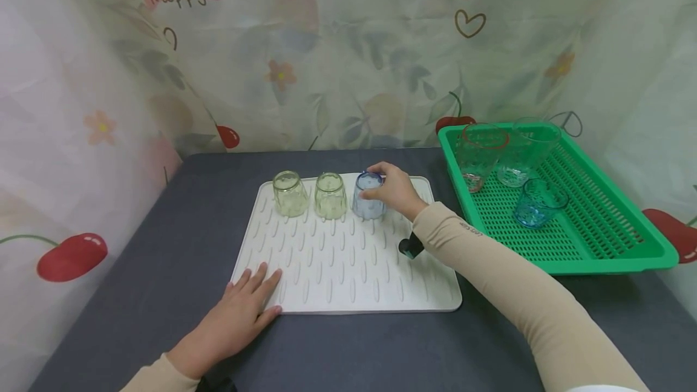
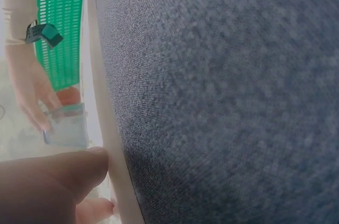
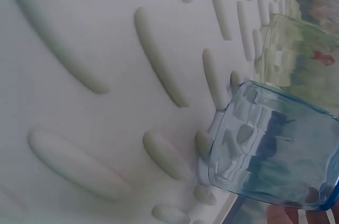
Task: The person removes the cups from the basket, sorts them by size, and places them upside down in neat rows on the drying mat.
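Note:
My right hand [image 1: 396, 191] holds a light blue glass [image 1: 368, 203] near its rim, thumb and fingers on its sides. The glass is at the far right part of a white ridged mat [image 1: 337, 265]; in the right wrist view the base of the blue glass [image 3: 265, 144] is right at the mat surface. Left of it stand two yellow-green glasses, the middle one [image 1: 330, 197] and the left one [image 1: 290, 194], in one row. My left hand [image 1: 234, 316] rests at the mat's front left corner with its fingers extended; its thumb [image 2: 79, 173] lies along the mat edge.
A green perforated basket [image 1: 615, 259] stands to the right of the mat. Inside are a red-rimmed clear glass [image 1: 479, 153], another clear glass [image 1: 525, 153] and a blue tumbler [image 1: 536, 204]. Patterned cloth [image 1: 348, 53] hangs behind the dark grey tabletop [image 1: 381, 349].

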Available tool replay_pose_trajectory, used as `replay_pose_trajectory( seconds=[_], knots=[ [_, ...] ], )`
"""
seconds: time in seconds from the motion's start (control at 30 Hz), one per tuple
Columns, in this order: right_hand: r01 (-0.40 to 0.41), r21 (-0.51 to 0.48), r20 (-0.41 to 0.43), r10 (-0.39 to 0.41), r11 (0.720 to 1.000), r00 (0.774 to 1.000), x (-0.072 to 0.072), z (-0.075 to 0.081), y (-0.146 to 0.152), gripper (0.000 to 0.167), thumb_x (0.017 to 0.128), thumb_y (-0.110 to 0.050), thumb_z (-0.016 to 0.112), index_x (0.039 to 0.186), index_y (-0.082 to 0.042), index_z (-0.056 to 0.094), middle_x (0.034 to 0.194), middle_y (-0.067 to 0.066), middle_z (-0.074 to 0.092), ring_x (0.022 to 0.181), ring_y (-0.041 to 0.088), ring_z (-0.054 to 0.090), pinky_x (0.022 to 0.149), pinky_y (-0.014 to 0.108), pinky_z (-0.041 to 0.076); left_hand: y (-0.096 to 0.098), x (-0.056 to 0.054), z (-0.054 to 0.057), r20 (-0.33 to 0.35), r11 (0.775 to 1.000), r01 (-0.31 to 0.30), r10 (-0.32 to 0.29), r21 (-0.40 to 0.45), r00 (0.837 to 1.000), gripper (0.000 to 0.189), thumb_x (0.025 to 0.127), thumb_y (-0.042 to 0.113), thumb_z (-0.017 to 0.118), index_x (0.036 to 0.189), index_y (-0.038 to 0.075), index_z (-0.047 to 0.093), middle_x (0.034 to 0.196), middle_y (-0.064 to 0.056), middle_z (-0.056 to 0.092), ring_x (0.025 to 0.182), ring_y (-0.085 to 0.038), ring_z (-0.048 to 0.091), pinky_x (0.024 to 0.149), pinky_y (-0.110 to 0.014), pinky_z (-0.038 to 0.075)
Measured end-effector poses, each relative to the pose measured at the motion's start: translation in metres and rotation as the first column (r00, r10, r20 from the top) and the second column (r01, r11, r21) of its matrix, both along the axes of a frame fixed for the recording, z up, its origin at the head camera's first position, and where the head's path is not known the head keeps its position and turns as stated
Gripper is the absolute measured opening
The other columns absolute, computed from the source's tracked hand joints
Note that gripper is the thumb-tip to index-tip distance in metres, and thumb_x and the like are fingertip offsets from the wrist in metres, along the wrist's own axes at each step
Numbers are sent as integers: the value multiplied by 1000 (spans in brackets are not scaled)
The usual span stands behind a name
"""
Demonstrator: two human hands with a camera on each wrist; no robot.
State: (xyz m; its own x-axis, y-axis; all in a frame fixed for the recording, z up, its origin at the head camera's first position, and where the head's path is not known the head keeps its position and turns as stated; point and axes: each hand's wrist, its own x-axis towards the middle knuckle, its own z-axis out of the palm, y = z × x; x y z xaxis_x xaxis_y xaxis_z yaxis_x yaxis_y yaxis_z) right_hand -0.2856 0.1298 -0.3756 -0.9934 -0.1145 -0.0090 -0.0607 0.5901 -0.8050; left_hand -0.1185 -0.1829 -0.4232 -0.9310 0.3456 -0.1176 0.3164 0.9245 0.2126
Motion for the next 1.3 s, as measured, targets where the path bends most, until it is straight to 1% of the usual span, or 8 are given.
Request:
replay_pose_trajectory(
  seconds=[0.3, 0.5, 0.67, 0.83, 1.3],
  knots=[
    [-18, 26, 27, 18, 1000, 999, -3, 3, 0, 58, 80, -21, 81, 130, -12, 54, 140, 10, 50, 129, 29, 47, 103, 44, 43, 0, 0, 0, -3, 1000, 3, -3, -10, 1000, 63, 94, 37, 61, 148, 11, 41, 153, -24, 33, 138, -50, 31, 101, -71, 29],
    [-24, 22, 47, 23, 999, 999, -4, 4, -1, 58, 80, -21, 81, 130, -12, 53, 140, 11, 49, 128, 30, 47, 103, 45, 42, 0, 0, 0, -5, 1000, 5, -5, -13, 1000, 63, 94, 37, 61, 147, 11, 41, 152, -24, 34, 138, -50, 31, 101, -71, 30],
    [-32, 11, 67, 31, 999, 997, -2, 5, 1, 59, 81, -22, 80, 132, -13, 51, 142, 12, 47, 128, 30, 47, 102, 46, 43, -1, 0, 0, 12, 1000, 8, -8, -5, 1000, 63, 94, 39, 60, 148, 11, 40, 153, -24, 33, 138, -50, 30, 101, -71, 29],
    [-35, 7, 66, 34, 999, 997, -2, 4, 2, 58, 81, -23, 80, 131, -15, 52, 142, 12, 46, 127, 30, 47, 101, 46, 44, -1, 0, 1, 25, 1000, 9, -9, 2, 1000, 63, 95, 39, 59, 149, 12, 39, 154, -23, 32, 139, -49, 29, 102, -71, 29],
    [-33, -10, 69, 34, 999, 997, -1, 2, 3, 61, 80, -25, 81, 133, -17, 51, 142, 12, 46, 126, 31, 48, 100, 47, 44, -1, 0, 1, 16, 1000, 7, -7, -2, 1000, 63, 95, 39, 60, 148, 11, 40, 153, -23, 33, 139, -49, 30, 102, -71, 29]
  ],
)
